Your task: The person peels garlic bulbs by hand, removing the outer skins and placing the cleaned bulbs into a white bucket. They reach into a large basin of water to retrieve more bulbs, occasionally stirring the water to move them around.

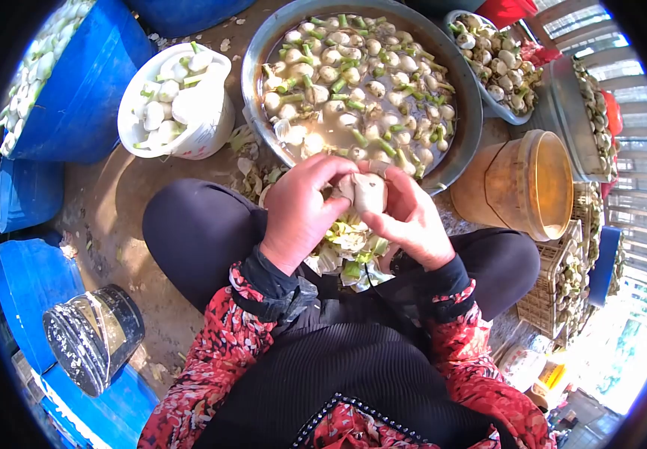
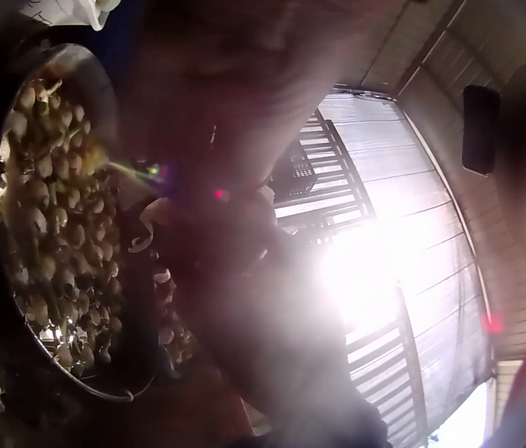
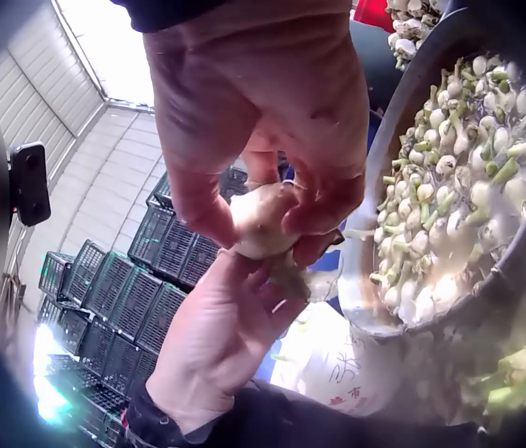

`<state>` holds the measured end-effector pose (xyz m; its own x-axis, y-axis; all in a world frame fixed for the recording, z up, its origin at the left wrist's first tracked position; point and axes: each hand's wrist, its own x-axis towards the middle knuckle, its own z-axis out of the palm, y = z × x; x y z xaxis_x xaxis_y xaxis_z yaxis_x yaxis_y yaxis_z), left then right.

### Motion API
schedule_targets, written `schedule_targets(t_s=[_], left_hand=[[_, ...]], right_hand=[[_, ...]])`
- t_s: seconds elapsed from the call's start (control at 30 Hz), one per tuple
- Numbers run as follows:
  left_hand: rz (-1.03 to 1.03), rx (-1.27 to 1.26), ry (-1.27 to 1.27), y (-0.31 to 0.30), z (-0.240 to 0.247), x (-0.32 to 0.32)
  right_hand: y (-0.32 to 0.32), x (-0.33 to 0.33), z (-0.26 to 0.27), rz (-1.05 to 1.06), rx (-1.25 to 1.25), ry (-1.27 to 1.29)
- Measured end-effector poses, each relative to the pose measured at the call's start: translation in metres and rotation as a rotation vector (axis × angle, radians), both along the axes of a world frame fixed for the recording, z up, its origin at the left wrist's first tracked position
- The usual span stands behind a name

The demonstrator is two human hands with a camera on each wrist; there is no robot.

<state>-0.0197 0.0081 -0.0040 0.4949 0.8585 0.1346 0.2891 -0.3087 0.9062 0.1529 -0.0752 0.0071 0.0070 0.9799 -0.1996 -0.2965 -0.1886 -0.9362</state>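
Between both hands, over the lap, is a pale garlic bulb (image 1: 370, 193). My left hand (image 1: 304, 209) grips its left side, with papery skin by the fingertips. The right hand (image 1: 419, 224) pinches it from the other side with thumb and fingers. In the right wrist view the bulb (image 3: 261, 224) shows whitish, with its stalk end pointing down by the left hand (image 3: 209, 338). Backlight darkens the left wrist view and hides most of the grip there. Below the hands lies a heap of peeled skins and green leaf scraps (image 1: 349, 241).
Ahead stands a wide metal basin (image 1: 249, 97) of water with many stemmed garlic bulbs. A white bucket (image 1: 215, 123) of cleaned bulbs is at left, an orange-brown bucket (image 1: 499, 179) at right. Blue tubs (image 1: 95, 82), a black bucket (image 1: 76, 348) and a crate (image 1: 544, 288) stand around.
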Motion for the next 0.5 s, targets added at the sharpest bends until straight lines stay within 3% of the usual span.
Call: schedule_targets(t_s=[0.03, 0.1, 0.13, 0.17, 0.23, 0.3, 0.4, 0.43, 0.5], left_hand=[[0.001, 0.002, 0.0, 0.001, -0.004, 0.0], [-0.02, -0.232, -0.224, 0.004, -0.011, 0.001], [-0.037, -0.277, -0.177, 0.004, -0.007, 0.001], [-0.036, -0.275, -0.177, 0.003, -0.009, 0.003], [-0.076, -0.121, -0.241, 0.001, -0.019, 0.006], [-0.052, -0.127, -0.258, 0.002, -0.021, 0.004], [-0.017, -0.302, -0.251, 0.001, -0.019, 0.004], [0.021, -0.403, -0.32, 0.001, -0.019, 0.005], [0.063, -0.506, -0.389, 0.002, -0.022, 0.004]], right_hand=[[0.002, 0.004, 0.001, 0.001, 0.002, 0.0], [0.007, 0.01, 0.006, 0.048, 0.043, -0.224], [0.006, 0.002, 0.009, -0.081, 0.01, -0.27], [0.007, 0.002, 0.007, -0.081, 0.012, -0.269], [0.007, 0.002, 0.001, -0.198, -0.118, -0.537], [0.008, -0.003, -0.001, -0.229, -0.083, -0.491], [0.007, -0.003, -0.009, -0.2, 0.138, -0.777], [0.009, -0.003, -0.011, -0.196, 0.139, -0.775], [0.011, -0.006, -0.014, -0.251, 0.238, -0.311]])
